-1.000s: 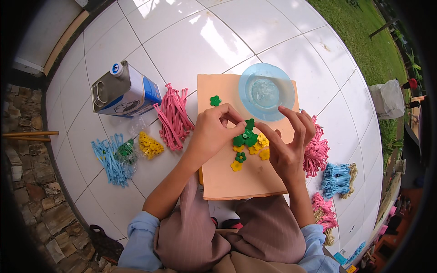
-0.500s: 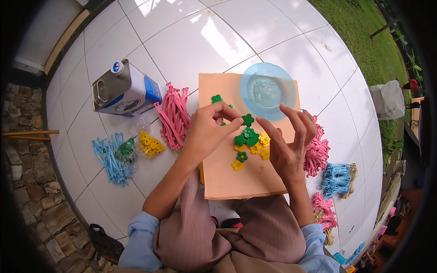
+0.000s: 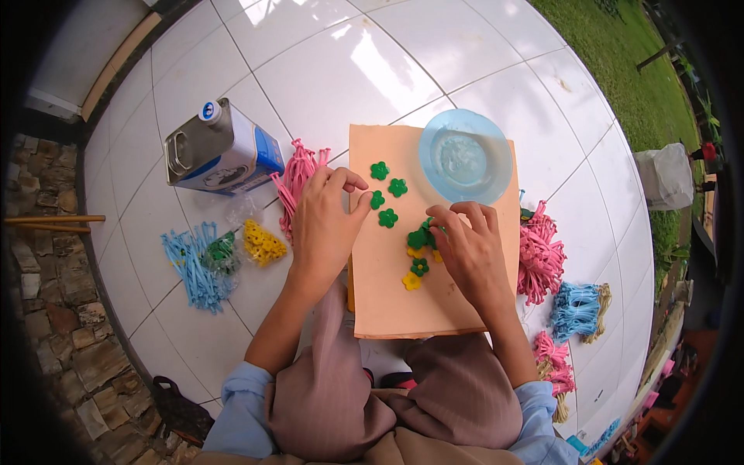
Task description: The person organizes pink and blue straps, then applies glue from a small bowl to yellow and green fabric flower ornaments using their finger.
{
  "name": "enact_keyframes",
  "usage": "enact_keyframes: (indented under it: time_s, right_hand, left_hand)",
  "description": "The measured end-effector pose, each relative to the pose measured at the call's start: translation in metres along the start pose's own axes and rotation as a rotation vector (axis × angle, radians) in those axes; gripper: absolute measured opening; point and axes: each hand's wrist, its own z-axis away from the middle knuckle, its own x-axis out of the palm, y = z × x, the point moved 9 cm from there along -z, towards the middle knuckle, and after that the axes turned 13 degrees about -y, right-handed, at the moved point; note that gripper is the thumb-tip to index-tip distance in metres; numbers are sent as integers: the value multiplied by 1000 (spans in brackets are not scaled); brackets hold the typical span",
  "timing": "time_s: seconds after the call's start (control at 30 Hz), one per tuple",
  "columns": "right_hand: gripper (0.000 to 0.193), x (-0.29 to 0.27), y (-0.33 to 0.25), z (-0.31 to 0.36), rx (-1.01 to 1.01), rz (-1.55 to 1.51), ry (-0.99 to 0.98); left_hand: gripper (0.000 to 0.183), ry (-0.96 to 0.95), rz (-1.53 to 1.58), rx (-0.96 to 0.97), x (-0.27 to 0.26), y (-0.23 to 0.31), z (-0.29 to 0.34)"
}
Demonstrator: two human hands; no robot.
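Note:
My left hand (image 3: 324, 229) is raised over the left edge of a tan board (image 3: 403, 314), its thumb and index finger apart with nothing between them. Several green flower-shaped pieces (image 3: 387, 218) lie loose beside its fingertips. My right hand (image 3: 474, 252) is bent over a small heap of green flower pieces (image 3: 419, 237), fingers curled together at it; what they pinch is hidden. Below the heap are a green flower with a yellow centre (image 3: 419, 267) and a yellow flower (image 3: 411, 281). The right hand covers most of the other yellow pieces.
A translucent blue bowl (image 3: 467, 159) stands on the board's far right corner. Left are a metal can (image 3: 225, 151), pink strands (image 3: 298, 172), light-blue strands (image 3: 195, 267) and bags of yellow (image 3: 263, 242) and green pieces (image 3: 222, 254). Right lie pink (image 3: 541, 260) and blue bundles (image 3: 575, 311).
My left hand has moved left and opened, uncovering the loose green flowers. My right hand has come down and left onto the heap, its fingers curling in.

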Motion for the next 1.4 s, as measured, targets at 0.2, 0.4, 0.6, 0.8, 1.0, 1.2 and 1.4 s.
enact_keyframes:
  time_s: [0.2, 0.4, 0.6, 0.8, 1.0, 1.2, 1.4]
  right_hand:
    - [35, -9, 7, 7, -53, -242, 219]
    - [37, -19, 1, 13, -151, -367, 392]
    - [38, -21, 15, 9, -90, -407, 359]
    - [34, -27, 46, -14, 172, 211, 202]
    - [29, -19, 48, -23, 146, 316, 165]
    - [31, -30, 44, -16, 181, 294, 224]
    - [40, -44, 2, -5, 89, 193, 286]
  left_hand:
    - [17, -444, 566, -28, 46, 23, 5]
    - [15, -449, 806, 28, 63, 20, -2]
    - [11, -390, 807, 18, 56, 18, -8]
    - [11, -323, 743, 8, 51, 12, -12]
    - [11, -310, 734, -5, 50, 11, -14]
    - [11, -301, 744, 15, 47, 12, -16]
    - [11, -314, 795, -6, 49, 10, -18]
